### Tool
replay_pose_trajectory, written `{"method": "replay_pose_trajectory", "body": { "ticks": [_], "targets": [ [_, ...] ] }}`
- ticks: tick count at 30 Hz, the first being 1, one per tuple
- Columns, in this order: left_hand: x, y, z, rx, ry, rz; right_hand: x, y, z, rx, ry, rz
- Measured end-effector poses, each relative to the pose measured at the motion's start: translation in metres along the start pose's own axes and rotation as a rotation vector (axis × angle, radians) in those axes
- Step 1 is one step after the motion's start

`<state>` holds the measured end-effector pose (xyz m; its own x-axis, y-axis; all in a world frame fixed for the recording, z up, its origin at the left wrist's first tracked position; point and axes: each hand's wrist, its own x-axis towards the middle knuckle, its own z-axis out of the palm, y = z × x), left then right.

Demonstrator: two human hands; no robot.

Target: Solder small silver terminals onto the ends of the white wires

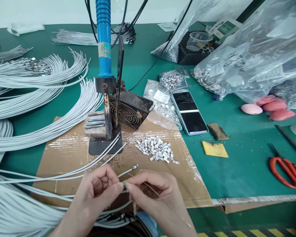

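Observation:
My left hand [96, 192] and my right hand [154, 192] meet at the fingertips low in the middle of the view, over a cardboard sheet [71, 149]. Both are closed in a pinch on the end of a thin white cable [64, 177] that runs off to the left. A small metal terminal [124, 185] sits between the fingertips. A thin solder wire [167, 204] trails from my right hand toward the lower right. A pile of small metal terminals [156, 149] lies just beyond my hands. A blue-handled soldering iron [104, 49] stands upright in a holder behind them.
Bundles of white cables [34, 89] cover the left of the green table. A small fan [129, 110] sits behind the iron. A phone [189, 112], bags of metal parts [249, 59], a yellow sponge [214, 148] and red scissors [286, 171] lie to the right.

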<state>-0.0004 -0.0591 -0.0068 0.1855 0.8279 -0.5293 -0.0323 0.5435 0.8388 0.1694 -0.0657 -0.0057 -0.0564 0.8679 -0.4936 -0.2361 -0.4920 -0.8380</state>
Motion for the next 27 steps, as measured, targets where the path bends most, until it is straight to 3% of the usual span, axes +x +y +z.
{"method": "replay_pose_trajectory", "body": {
  "ticks": [6, 11, 13, 15, 18, 22, 24, 27],
  "targets": [
    [-0.002, 0.005, 0.013, 0.099, 0.146, 0.015, -0.001, -0.001, -0.002, 0.006, -0.001, 0.003],
    [-0.006, 0.000, 0.022, 0.013, 0.207, 0.047, -0.004, 0.018, 0.013, 0.107, 0.145, -0.014],
    [-0.006, -0.001, 0.022, -0.096, 0.194, 0.018, -0.005, 0.031, 0.023, 0.061, 0.254, -0.161],
    [-0.005, 0.000, 0.020, -0.194, 0.175, -0.010, -0.005, 0.041, 0.030, -0.051, 0.342, -0.412],
    [-0.001, 0.002, 0.016, -0.233, 0.179, -0.013, -0.003, 0.045, 0.030, -0.180, 0.339, -0.656],
    [0.006, 0.002, 0.012, -0.209, 0.260, 0.034, -0.001, 0.033, 0.016, -0.192, 0.227, -0.544],
    [0.008, 0.001, 0.011, -0.160, 0.263, 0.066, -0.001, 0.025, 0.010, -0.144, 0.264, -0.462],
    [0.009, 0.002, 0.014, -0.075, 0.277, 0.091, 0.000, 0.017, 0.005, -0.156, 0.305, -0.498]
  ]
}}
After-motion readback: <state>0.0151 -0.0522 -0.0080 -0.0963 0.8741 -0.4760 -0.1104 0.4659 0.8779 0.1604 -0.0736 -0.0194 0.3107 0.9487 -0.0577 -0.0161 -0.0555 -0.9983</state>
